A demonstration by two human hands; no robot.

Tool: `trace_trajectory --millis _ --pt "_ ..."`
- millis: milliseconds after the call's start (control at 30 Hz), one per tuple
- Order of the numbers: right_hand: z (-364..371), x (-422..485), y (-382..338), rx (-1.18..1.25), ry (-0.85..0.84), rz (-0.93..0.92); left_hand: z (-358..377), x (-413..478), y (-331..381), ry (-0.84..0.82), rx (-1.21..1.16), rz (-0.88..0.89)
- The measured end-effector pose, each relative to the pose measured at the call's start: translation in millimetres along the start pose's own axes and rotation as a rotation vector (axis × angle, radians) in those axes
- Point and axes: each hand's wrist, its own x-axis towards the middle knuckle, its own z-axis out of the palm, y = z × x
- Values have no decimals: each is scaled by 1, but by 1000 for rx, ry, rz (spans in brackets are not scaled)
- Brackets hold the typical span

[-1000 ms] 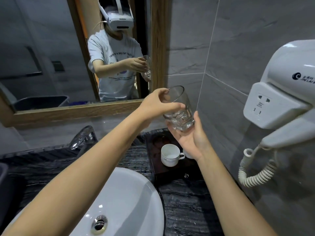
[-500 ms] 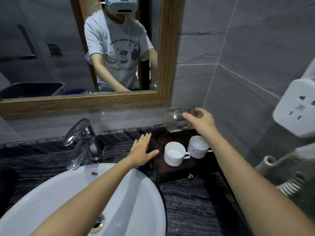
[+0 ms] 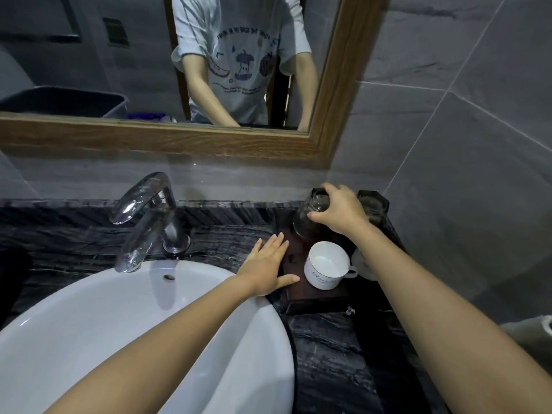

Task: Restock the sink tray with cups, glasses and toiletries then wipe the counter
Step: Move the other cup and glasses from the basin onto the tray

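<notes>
In the head view, the right hand (image 3: 340, 212) was clamped on a clear glass (image 3: 309, 218), fingers curled over its upper end, the wider end pointing down over the back of the dark wooden tray (image 3: 313, 297). Whether the glass touched the tray could not be told. The left hand (image 3: 268, 264) lay flat with fingers straight and apart, on the tray's left edge where it met the dark marbled table (image 3: 328, 354). A white cup (image 3: 327, 265) stood upright on the tray, just in front of the glass, handle to the right. A second white cup (image 3: 363, 265) showed partly behind the right forearm. The white sink (image 3: 149, 339) and chrome faucet (image 3: 146, 216) sat to the left.
</notes>
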Motion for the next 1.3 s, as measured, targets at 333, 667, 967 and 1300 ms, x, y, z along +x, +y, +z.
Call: trace_trajectory --millis 333,667,967,1300 --pt "6 7 -6 -83 -71 -44 3 -1 -3 2 -43 12" --pt "8 10 -6 -44 -154 -14 -10 -3 4 -44 -21 -16" --pt "-6 -11 0 26 -225 -24 -32 -9 6 -50 -47 -73" --pt "-52 -63 -15 -6 -502 -26 -81 -44 23 -185 -24 -151"
